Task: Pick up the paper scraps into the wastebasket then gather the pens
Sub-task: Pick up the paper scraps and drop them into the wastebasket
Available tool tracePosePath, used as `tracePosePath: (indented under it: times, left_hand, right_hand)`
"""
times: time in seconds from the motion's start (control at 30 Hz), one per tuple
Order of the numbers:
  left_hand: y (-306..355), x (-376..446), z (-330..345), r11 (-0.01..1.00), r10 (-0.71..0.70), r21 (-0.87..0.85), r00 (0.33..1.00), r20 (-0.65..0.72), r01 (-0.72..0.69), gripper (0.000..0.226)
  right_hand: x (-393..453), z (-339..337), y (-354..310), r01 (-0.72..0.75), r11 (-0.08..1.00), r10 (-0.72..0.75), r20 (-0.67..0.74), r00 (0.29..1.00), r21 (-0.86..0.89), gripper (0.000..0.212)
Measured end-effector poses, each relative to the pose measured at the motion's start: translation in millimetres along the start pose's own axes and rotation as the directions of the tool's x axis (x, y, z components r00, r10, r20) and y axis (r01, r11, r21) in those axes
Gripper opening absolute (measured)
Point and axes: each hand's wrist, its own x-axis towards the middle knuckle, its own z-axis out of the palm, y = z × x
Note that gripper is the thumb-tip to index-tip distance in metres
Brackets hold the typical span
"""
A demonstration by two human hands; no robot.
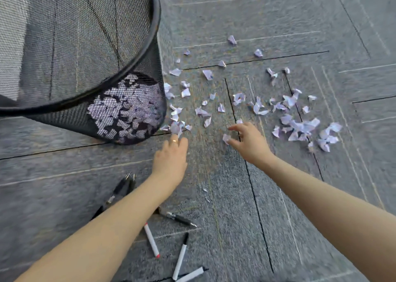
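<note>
No writing can be read on the paper scraps [300,127] strewn over the carpet floor [278,13], nor on the pens [181,256] near the forearms. One pen is cut off below and others are hidden under the left arm. More scraps show dimly through the mesh wastebasket [157,24]. The right hand [249,141] is spread open, its thumb touching a scrap. The left hand [171,155] is at scraps beside the wastebasket; its fingertips are hidden, so I cannot tell its grip.

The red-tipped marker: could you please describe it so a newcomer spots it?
From the mesh wastebasket, follow the left forearm back to the pens. The red-tipped marker is the white one nearest that arm, alone in having red ends, not black.
</note>
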Motion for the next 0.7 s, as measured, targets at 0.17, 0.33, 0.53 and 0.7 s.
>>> tracePosePath:
  times: [0.17,0.33,0.53,0.7]
  left_hand:
    - [-12.1,-0.8,26.5,0.876,-0.247,-0.44,0.968,-0.054,0.199,0.026]
    - [-1.9,-0.9,35.0,0.841,-0.252,-0.508,0.966,-0.062,0.186,0.004]
    - [-1.2,27.5,6.9,0.891,-0.135,-0.454,0.958,-0.251,0.007,0.007]
    - [-7.7,50.9,21.9,0.904,-0.145,-0.425,0.963,-0.228,0.036,0.011]
  right_hand:
    - [0.6,5.2,2.6,0.031,0.999,-0.031,-0.013,0.999,0.044,0.026]
    - [4.7,4.5,2.5,0.077,0.994,-0.076,0.02,0.997,-0.074,0.008]
    - [8.1,-27.8,3.7,0.143,0.971,-0.153,-0.037,0.988,-0.189,0.011]
    - [-0.8,-66.5,14.0,0.309,0.862,-0.228,0.235,0.945,-0.403,0.011]
